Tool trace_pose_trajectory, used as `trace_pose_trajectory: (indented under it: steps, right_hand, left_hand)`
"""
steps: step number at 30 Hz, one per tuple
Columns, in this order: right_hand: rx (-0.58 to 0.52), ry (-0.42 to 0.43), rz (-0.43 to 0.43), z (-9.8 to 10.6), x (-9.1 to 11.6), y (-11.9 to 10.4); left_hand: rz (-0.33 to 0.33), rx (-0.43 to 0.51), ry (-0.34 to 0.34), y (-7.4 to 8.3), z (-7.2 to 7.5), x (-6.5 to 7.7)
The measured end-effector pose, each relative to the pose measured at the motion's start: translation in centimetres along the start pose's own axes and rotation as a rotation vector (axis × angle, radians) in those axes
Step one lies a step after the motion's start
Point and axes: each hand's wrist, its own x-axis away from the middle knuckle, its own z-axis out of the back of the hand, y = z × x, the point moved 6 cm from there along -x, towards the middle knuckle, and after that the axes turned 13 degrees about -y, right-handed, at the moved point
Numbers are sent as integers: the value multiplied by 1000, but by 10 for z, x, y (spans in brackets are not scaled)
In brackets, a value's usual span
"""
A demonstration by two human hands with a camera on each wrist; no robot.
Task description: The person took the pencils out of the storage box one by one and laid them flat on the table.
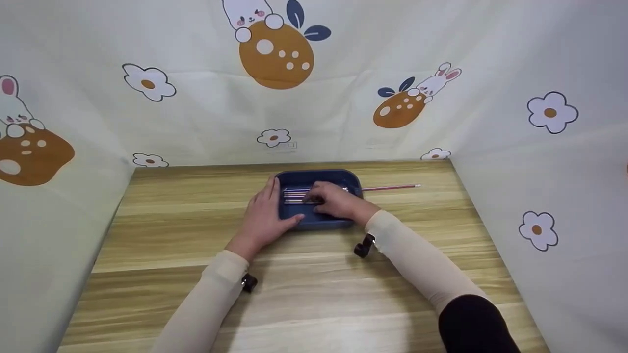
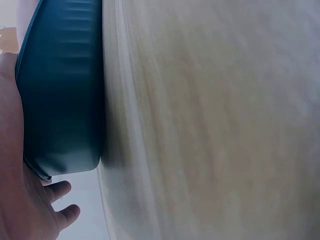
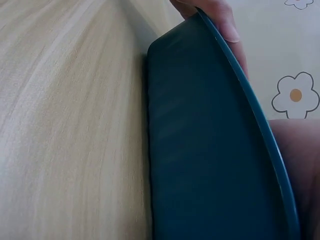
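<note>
A dark blue rectangular tray (image 1: 319,224) stands on the wooden table. Several striped pencils (image 1: 293,194) lie side by side in it, partly covered by my right hand. My left hand (image 1: 265,215) holds the tray's near left corner, thumb over the front rim and fingers along the left side; in the left wrist view those fingers (image 2: 59,190) show outside the wall. My right hand (image 1: 336,201) reaches in over the right side, with bent fingers and thumb down at the pencils. Its fingertips are hidden in the right wrist view by the tray wall (image 3: 210,130).
A red-striped pencil (image 1: 392,188) with a white end lies on the table, extending right from beside the tray. Patterned cloth (image 1: 196,113) hangs behind and at both sides of the wooden table (image 1: 304,294). Small black cameras (image 1: 363,246) sit at both wrists.
</note>
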Motion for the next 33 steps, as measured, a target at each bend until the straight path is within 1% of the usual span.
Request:
trace_pose_trajectory:
  steps: [6, 14, 21, 28, 33]
  right_hand:
    - [39, -11, -35, -2, -2, 1]
    - [52, -10, -7, -3, -2, 2]
    - [33, -19, 11, -4, -2, 1]
    - [62, -20, 11, -5, -3, 2]
    - [57, -19, 19, -5, -4, 2]
  left_hand:
    - [1, 15, -2, 0, 0, 0]
    - [7, 17, -6, 1, 1, 2]
    - [7, 26, -6, 1, 0, 2]
    - [9, 19, -6, 1, 0, 2]
    - [11, 19, 2, 1, 1, 1]
